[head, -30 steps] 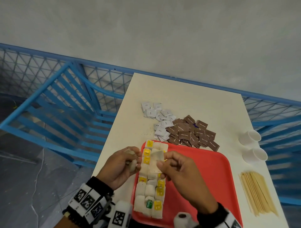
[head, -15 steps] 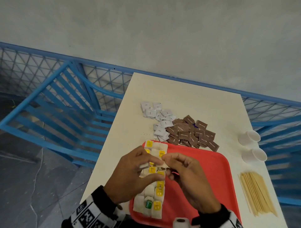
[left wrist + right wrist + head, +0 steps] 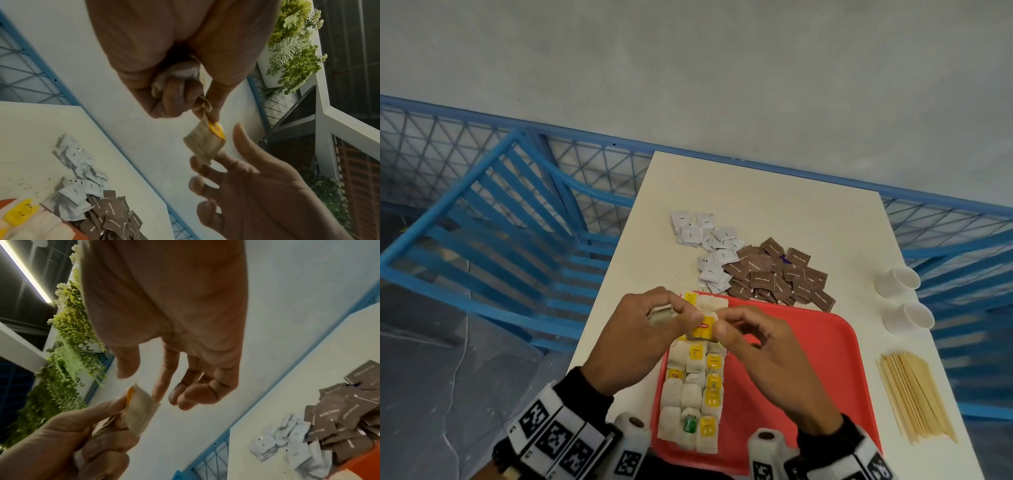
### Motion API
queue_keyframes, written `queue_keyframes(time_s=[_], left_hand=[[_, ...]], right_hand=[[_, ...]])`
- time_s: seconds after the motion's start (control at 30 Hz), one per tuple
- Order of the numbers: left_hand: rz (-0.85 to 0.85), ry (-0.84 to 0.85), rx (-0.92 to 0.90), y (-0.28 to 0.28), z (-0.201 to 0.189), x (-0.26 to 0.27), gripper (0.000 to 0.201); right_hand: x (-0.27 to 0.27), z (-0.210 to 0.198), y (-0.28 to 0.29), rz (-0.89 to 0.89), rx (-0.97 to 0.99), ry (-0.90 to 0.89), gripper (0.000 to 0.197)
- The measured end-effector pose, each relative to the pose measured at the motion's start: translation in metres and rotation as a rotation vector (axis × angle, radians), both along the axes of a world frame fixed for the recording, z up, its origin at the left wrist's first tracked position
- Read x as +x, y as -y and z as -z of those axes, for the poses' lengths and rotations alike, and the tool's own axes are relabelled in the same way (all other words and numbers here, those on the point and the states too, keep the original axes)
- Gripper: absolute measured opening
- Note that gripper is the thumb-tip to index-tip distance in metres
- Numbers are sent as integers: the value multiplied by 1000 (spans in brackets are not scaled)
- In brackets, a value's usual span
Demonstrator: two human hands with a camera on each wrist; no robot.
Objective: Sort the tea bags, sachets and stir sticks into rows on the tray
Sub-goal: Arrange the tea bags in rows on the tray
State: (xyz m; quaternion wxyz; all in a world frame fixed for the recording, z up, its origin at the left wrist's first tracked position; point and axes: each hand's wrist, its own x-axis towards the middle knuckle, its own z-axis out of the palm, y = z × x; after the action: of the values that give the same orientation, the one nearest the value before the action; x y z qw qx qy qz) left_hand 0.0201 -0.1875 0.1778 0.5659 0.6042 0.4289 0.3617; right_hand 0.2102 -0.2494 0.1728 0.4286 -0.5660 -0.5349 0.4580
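Observation:
My left hand [image 3: 683, 317] hovers over the far left of the red tray [image 3: 808, 359]. It pinches a tea bag [image 3: 203, 146] with a yellow tag at its top, and its curled fingers also hold bunched tea bags [image 3: 176, 73]. My right hand [image 3: 724, 325] is close beside it with loose fingers. Its index fingertip [image 3: 157, 395] touches the hanging bag's corner, and the thumb stays apart. Several tea bags [image 3: 693, 390] lie in rows along the tray's left side. White sachets [image 3: 709, 246] and brown sachets [image 3: 774, 274] are heaped behind the tray. Stir sticks [image 3: 914, 397] lie to its right.
Two white paper cups [image 3: 897, 281] [image 3: 909, 317] stand at the table's right edge, beyond the sticks. A blue railing [image 3: 482, 222] runs along the left and far sides of the white table [image 3: 756, 195]. The tray's right half is bare red.
My left hand has come right, to the right hand above the tea-bag rows. A yellow-tagged bag now hangs between them from the left fingers.

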Motion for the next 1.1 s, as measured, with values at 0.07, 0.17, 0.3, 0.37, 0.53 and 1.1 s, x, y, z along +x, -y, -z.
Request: queue_keyframes(time_s=[0.07, 0.17, 0.3, 0.37, 0.53, 1.1], left_hand=[[3, -4, 8, 0, -1, 3, 17], [-27, -7, 7, -1, -1, 6, 17], [-73, -31, -85, 0, 12, -3, 19], [-76, -61, -161, 4, 22, -12, 22], [-96, -139, -261, 15, 42, -29, 25], [-176, 534, -970, 15, 65, -16, 34]], right_hand=[[-5, 0, -3, -31, 27, 35, 11], [-3, 6, -6, -27, 35, 42, 12], [18, 41, -8, 80, -138, 27, 12], [23, 76, -9, 142, -298, 57, 14], [21, 154, -8, 282, -582, -18, 10], [9, 148, -10, 355, -461, 430, 38]])
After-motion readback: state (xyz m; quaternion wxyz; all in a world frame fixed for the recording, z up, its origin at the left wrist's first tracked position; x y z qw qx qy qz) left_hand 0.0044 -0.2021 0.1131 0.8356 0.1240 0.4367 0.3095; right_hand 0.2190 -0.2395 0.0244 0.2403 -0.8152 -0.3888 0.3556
